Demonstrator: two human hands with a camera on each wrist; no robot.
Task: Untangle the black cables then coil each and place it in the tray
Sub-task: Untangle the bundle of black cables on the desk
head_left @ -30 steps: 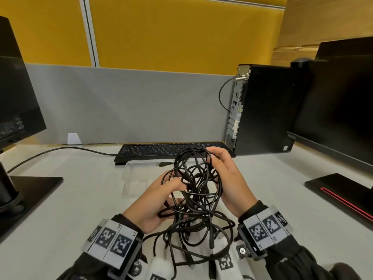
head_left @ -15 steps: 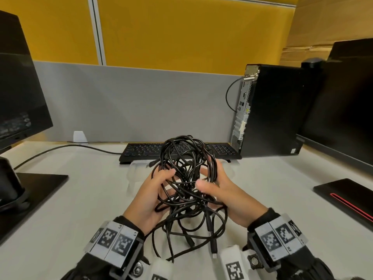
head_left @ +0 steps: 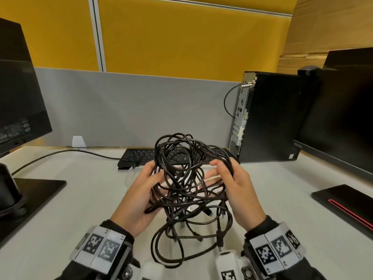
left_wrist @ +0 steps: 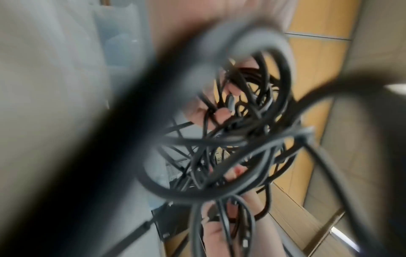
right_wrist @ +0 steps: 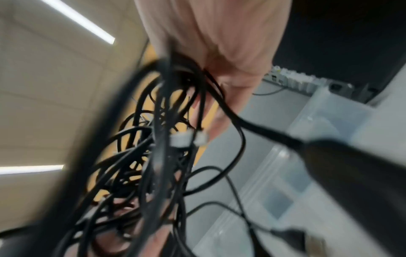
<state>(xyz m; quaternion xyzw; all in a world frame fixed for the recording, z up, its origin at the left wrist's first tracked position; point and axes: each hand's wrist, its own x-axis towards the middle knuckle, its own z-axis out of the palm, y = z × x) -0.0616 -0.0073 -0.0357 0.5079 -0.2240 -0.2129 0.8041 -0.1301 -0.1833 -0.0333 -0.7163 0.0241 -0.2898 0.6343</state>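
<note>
A tangled bundle of black cables hangs above the white desk between my two hands. My left hand grips its left side, thumb in front and fingers threaded into the loops. My right hand holds the right side, with strands running across the palm and under the thumb. Loose loops and several plug ends dangle below toward my wrists. A clear plastic tray lies on the desk behind the bundle, mostly hidden by it. Both wrist views are blurred; they show the cables close up, and the right one shows the tray.
A black keyboard lies just beyond the tray. A black PC tower stands at the back right. Monitors on flat bases flank the desk, one on the left and one on the right. A grey partition closes the back.
My hands have moved apart and spread the bundle wider. The right hand shifted from the top of the tangle to its right side. More loops hang loose below.
</note>
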